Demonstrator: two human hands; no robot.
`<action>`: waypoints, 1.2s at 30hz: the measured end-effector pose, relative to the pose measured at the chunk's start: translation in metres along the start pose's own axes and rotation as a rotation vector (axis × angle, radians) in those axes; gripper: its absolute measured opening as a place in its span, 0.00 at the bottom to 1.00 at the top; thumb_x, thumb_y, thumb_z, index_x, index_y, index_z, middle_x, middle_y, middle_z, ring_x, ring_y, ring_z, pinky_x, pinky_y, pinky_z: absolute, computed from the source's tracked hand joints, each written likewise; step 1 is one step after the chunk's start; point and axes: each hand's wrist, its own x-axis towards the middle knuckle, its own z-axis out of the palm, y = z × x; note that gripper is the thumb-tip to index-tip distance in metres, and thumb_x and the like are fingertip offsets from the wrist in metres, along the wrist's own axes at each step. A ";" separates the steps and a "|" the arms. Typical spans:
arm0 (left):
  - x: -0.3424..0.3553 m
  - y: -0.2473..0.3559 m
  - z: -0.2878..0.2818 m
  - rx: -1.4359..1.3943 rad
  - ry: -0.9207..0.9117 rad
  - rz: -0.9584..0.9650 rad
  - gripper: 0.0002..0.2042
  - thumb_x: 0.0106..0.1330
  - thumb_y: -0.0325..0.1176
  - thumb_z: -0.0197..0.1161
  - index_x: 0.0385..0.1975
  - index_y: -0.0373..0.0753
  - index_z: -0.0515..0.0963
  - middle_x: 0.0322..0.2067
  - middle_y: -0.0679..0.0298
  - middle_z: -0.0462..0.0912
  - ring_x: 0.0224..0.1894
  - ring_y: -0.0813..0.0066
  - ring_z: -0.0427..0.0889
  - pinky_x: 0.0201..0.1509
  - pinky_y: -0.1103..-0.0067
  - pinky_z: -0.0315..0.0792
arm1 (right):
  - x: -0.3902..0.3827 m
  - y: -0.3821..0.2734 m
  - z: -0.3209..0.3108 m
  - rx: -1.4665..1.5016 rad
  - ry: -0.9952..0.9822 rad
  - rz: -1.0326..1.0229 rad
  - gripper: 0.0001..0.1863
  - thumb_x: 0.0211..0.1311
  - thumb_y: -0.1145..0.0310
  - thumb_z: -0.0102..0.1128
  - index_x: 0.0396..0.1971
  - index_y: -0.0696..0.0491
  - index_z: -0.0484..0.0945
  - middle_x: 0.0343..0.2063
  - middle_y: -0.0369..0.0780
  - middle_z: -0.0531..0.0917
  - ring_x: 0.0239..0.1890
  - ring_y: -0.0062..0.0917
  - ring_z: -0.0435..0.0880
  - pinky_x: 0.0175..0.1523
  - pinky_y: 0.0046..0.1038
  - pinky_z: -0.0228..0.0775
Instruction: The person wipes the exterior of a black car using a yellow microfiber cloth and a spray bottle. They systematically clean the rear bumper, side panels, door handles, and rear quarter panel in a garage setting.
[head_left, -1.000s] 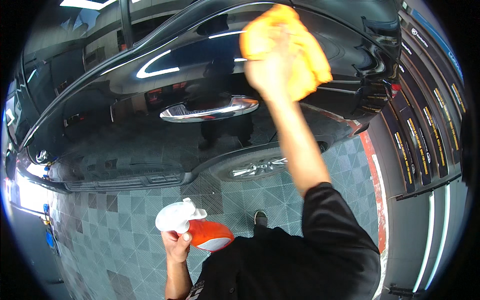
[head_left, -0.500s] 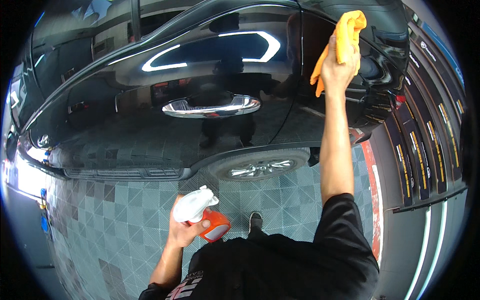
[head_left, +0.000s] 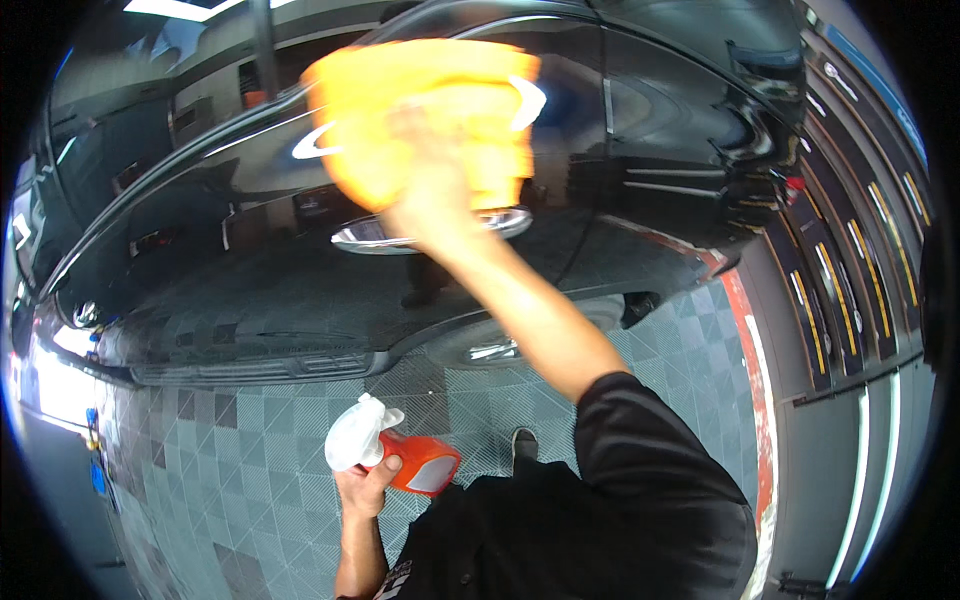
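My left hand (head_left: 362, 488) is closed around the neck of an orange spray bottle (head_left: 422, 466) with a white trigger head, held low in front of my body and tilted. My right hand (head_left: 432, 190), smeared by motion, is on a yellow-orange microfiber cloth (head_left: 350, 100). The cloth is spread over the upper part of a glossy black car door (head_left: 290, 260), just below the window. Its lower edge overlaps the chrome door handle (head_left: 375, 240), hiding part of it. Most of my right fingers cannot be made out against the cloth.
Below the door are the car's wheel (head_left: 470, 345) and a grey tiled floor (head_left: 280, 430). A red and white painted edge (head_left: 757, 400) runs along the right. Dark panels with yellow stripes (head_left: 830, 270) line the right side, near the car's rear.
My right hand has swept the cloth leftward from the rear panel onto the door above the handle, and the cloth has spread out. My left hand and the bottle have shifted slightly down.
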 end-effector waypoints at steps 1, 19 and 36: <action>0.004 0.000 0.001 0.007 -0.045 -0.008 0.33 0.53 0.38 0.78 0.58 0.31 0.74 0.45 0.56 0.84 0.45 0.68 0.83 0.52 0.70 0.77 | 0.000 -0.017 0.012 -0.009 -0.098 -0.136 0.31 0.61 0.60 0.62 0.65 0.54 0.72 0.66 0.50 0.73 0.72 0.40 0.66 0.77 0.50 0.45; -0.009 0.009 0.003 0.017 -0.024 0.009 0.31 0.53 0.39 0.78 0.56 0.32 0.75 0.40 0.60 0.83 0.44 0.68 0.82 0.49 0.71 0.76 | 0.000 0.041 -0.051 -0.284 -0.176 -0.162 0.34 0.51 0.62 0.70 0.62 0.47 0.75 0.61 0.43 0.78 0.70 0.42 0.66 0.77 0.56 0.37; -0.032 0.014 -0.003 0.064 0.056 0.039 0.30 0.54 0.39 0.77 0.55 0.31 0.75 0.41 0.59 0.83 0.44 0.67 0.82 0.51 0.70 0.76 | 0.004 0.164 -0.151 -0.671 0.005 0.063 0.28 0.66 0.51 0.60 0.65 0.41 0.74 0.61 0.40 0.79 0.71 0.42 0.67 0.73 0.61 0.45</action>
